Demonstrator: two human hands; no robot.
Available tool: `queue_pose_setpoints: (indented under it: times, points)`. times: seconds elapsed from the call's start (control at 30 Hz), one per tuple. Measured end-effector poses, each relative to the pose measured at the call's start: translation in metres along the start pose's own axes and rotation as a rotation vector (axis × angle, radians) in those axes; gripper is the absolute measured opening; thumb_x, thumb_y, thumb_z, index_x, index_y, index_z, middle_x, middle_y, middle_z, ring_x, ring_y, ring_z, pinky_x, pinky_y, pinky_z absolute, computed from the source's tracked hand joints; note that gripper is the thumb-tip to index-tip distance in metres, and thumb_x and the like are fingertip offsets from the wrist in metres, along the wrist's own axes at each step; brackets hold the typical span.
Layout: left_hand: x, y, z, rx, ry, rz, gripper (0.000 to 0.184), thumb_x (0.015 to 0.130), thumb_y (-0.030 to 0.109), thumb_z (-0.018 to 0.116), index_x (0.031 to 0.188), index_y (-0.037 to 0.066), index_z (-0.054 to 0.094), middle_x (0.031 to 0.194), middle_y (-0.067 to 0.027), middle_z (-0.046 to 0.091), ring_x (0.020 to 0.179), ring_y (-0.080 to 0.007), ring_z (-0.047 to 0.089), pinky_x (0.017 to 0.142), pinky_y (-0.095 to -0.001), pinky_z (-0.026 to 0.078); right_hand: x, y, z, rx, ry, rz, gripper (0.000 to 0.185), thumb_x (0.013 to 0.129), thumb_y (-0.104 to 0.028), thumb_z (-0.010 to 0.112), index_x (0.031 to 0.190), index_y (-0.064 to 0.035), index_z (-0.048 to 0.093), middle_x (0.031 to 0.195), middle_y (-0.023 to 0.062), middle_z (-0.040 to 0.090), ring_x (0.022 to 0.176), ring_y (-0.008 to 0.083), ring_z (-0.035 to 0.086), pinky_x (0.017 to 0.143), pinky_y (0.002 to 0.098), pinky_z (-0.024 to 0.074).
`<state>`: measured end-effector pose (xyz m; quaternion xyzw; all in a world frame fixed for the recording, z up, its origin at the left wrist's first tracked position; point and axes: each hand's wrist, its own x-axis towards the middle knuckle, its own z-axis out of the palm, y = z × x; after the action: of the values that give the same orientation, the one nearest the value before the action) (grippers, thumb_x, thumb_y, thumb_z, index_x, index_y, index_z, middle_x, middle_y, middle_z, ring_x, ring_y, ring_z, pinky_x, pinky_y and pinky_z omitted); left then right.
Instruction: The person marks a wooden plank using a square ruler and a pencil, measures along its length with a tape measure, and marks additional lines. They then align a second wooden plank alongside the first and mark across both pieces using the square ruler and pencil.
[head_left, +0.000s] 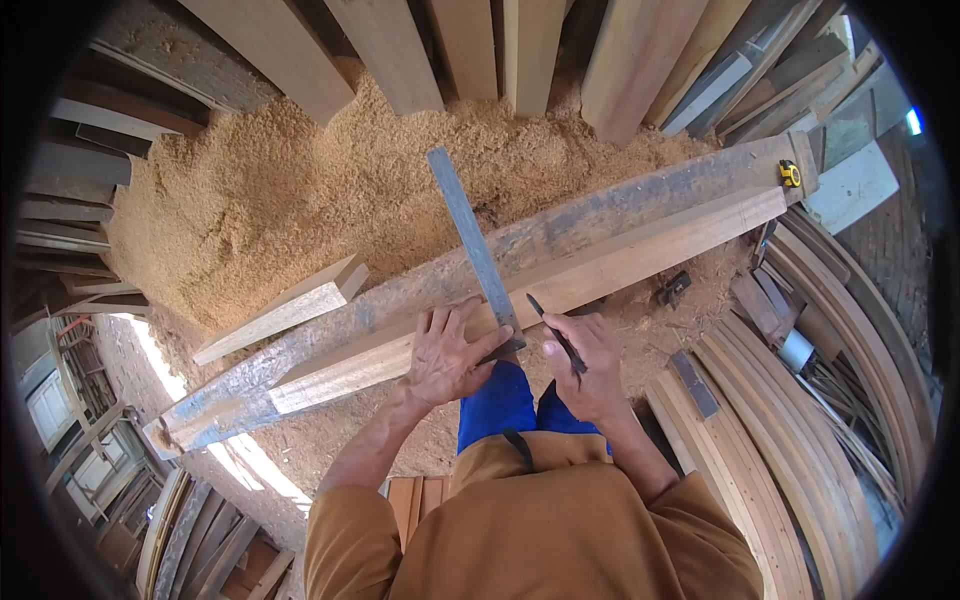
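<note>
A squared wooden beam (pixel 650 246) lies slantwise across a worn bench plank (pixel 566 228). Across the beam rests a try square (pixel 466 232), its long grey metal blade reaching past the plank's far side and over the sawdust. My left hand (pixel 446 358) presses on the beam, with the thumb on the square's near end and the fingers bent over the wood. Between the fingers of my right hand (pixel 592 366) is a dark, slim pencil-like marking tool (pixel 562 338). Its tip points at the beam just right of the square's blade.
A yellow tape measure (pixel 789 173) sits at the plank's right end. Sawdust (pixel 270 190) is heaped behind, below several upright boards (pixel 385 55). A short wood piece (pixel 285 308) lies at left. Curved timbers (pixel 790 430) are stacked at right, near a small dark tool (pixel 673 289).
</note>
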<state>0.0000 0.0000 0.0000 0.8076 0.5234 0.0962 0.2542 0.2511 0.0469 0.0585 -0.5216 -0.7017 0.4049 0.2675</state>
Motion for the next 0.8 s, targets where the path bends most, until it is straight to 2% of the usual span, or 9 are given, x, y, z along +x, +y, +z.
queue_pose_setpoints:
  times: [0.37,0.67,0.8]
  points:
    - [0.004,0.001,0.002,-0.001,0.036,0.021,0.069,0.072,0.035,0.088,0.138,0.037,0.071,0.153,-0.0156,0.05,0.128,-0.0373,0.052,0.102,-0.0541,0.042,0.007,0.003,0.002,-0.021,0.003,-0.034,0.03,0.1,-0.019,0.07,0.123,0.0013,0.072,0.098,0.0139,0.074,0.092,0.0331,0.066,0.084,0.044,0.0527]
    - [0.007,0.002,-0.003,-0.015,0.031,0.023,0.069,0.07,0.034,0.089,0.137,0.037,0.072,0.149,-0.0164,0.053,0.123,-0.0367,0.054,0.099,-0.0536,0.043,0.014,0.003,0.01,-0.058,-0.042,-0.116,0.031,0.099,-0.014,0.069,0.125,0.0017,0.071,0.107,0.0173,0.074,0.098,0.0377,0.067,0.089,0.0472,0.0533]
    - [0.007,0.001,0.0,-0.007,0.015,0.014,0.069,0.07,0.034,0.089,0.137,0.037,0.072,0.148,-0.0165,0.053,0.123,-0.0368,0.054,0.099,-0.0539,0.043,0.014,-0.001,0.008,-0.101,-0.115,-0.083,0.025,0.097,-0.011,0.068,0.119,0.0008,0.071,0.103,0.0172,0.073,0.096,0.039,0.066,0.088,0.0491,0.0526]
